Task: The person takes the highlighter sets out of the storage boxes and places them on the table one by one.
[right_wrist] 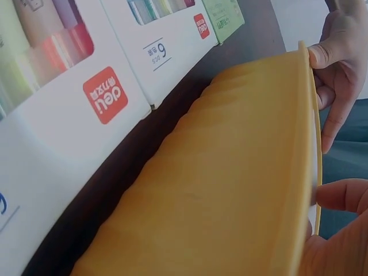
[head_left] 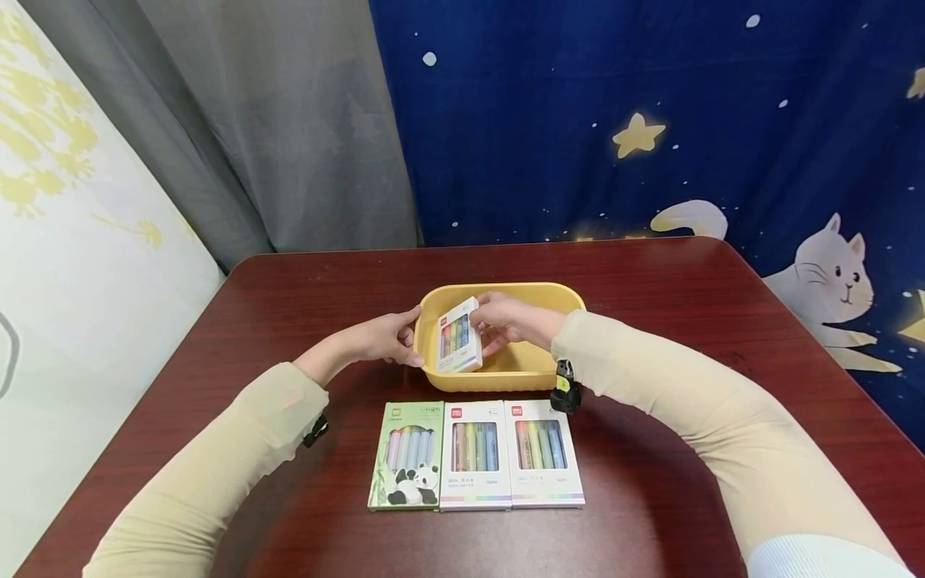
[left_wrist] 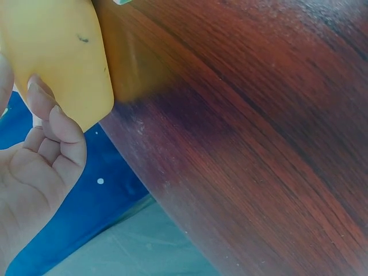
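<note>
A yellow plastic basket (head_left: 523,382) stands on the table. My left hand (head_left: 383,335) grips its left end, thumb at the rim and fingers against the outer wall, as the right wrist view also shows. Inside the basket my right hand (head_left: 506,318) holds a white box of highlighters (head_left: 459,363) by its right side. The box is tilted, its window facing up and its lower end near the basket's front left. In the right wrist view the basket's wall (right_wrist: 230,167) hides most of this box.
In front of the basket a green panda-print box of pens (head_left: 407,417) and two white highlighter boxes, one in the middle (head_left: 475,495) and one on the right (head_left: 547,490), lie side by side. The dark red wooden table (head_left: 311,289) ends at curtains behind.
</note>
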Demonstrator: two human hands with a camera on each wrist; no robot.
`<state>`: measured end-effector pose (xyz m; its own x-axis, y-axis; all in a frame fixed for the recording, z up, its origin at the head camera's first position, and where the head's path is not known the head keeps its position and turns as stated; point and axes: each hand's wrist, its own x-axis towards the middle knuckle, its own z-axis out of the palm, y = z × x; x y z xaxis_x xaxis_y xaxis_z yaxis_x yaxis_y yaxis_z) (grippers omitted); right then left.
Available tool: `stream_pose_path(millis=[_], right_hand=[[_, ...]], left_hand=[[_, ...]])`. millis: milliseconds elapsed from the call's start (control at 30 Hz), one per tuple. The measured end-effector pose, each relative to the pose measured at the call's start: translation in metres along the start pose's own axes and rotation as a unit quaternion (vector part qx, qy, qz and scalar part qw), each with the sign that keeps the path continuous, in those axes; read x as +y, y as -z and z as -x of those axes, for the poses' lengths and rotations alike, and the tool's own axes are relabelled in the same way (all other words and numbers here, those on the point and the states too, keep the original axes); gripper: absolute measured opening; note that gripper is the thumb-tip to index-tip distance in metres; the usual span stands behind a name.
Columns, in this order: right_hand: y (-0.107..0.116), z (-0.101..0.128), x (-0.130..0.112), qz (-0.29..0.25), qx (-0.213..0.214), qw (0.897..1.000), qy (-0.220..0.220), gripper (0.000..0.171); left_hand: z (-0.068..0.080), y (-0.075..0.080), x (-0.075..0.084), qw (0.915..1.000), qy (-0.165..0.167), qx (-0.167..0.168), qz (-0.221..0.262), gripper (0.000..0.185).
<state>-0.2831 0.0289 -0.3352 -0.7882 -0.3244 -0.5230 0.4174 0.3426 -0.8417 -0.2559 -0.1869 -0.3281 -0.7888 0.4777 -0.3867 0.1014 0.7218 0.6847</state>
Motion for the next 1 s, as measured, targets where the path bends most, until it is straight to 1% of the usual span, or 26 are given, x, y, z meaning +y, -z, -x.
stream_pose_path(millis=[200, 500, 800, 1000], right_hand=[[0.005, 0.006, -0.001, -0.001, 0.000, 1.000, 0.014, 0.061], [0.024, 0.016, -0.002, -0.023, 0.015, 0.999, 0.042, 0.062], [0.051, 0.043, -0.005, -0.046, -0.015, 0.995, 0.087, 0.062], [0.072, 0.058, -0.003, -0.069, -0.031, 0.992, 0.097, 0.065]], left_hand=[[0.000, 0.000, 0.000, 1.0000, -0.004, -0.002, -0.003, 0.096], [0.001, 0.000, 0.002, 1.0000, -0.003, -0.004, -0.002, 0.096], [0.002, 0.000, 0.002, 1.0000, -0.008, -0.002, -0.003, 0.096], [0.003, 0.000, 0.003, 0.9999, -0.010, -0.003, 0.001, 0.096]])
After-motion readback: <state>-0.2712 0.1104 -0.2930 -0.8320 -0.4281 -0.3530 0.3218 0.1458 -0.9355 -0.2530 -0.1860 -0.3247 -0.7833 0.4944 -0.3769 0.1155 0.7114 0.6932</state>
